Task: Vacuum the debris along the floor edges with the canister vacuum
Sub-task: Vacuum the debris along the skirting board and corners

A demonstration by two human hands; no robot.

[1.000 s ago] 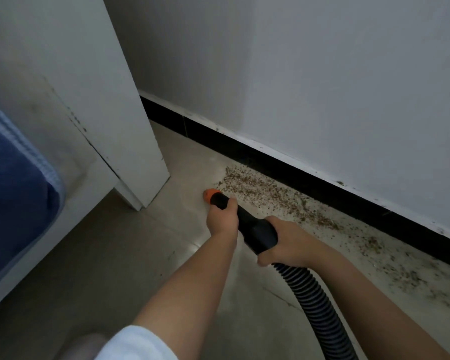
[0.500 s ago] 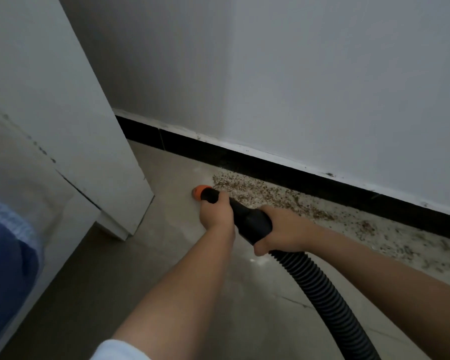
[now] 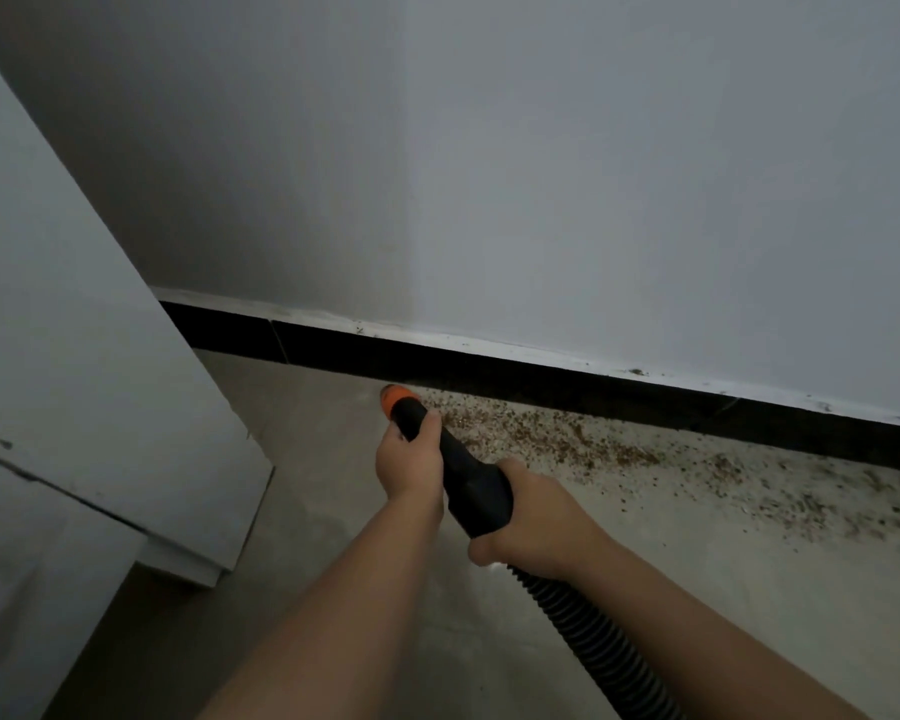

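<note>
A black vacuum nozzle [image 3: 468, 475] with an orange tip [image 3: 393, 396] points at the floor near the black baseboard [image 3: 541, 379]. My left hand [image 3: 411, 462] grips the nozzle just behind the orange tip. My right hand [image 3: 533, 519] grips its thicker rear end, where the ribbed black hose [image 3: 588, 636] runs back toward the lower right. Brown crumb debris [image 3: 557, 439] lies in a band along the baseboard, from beside the tip out to the right edge. The canister itself is out of view.
A white cabinet panel [image 3: 100, 387] stands at the left, its bottom corner close to the nozzle. A grey-white wall [image 3: 541, 174] rises above the baseboard. Pale tile floor [image 3: 723, 553] spreads under my arms.
The view has tilted up and swung left, so the blue fabric at the left is gone. The orange tip has moved closer to the baseboard, at the left end of the debris band.
</note>
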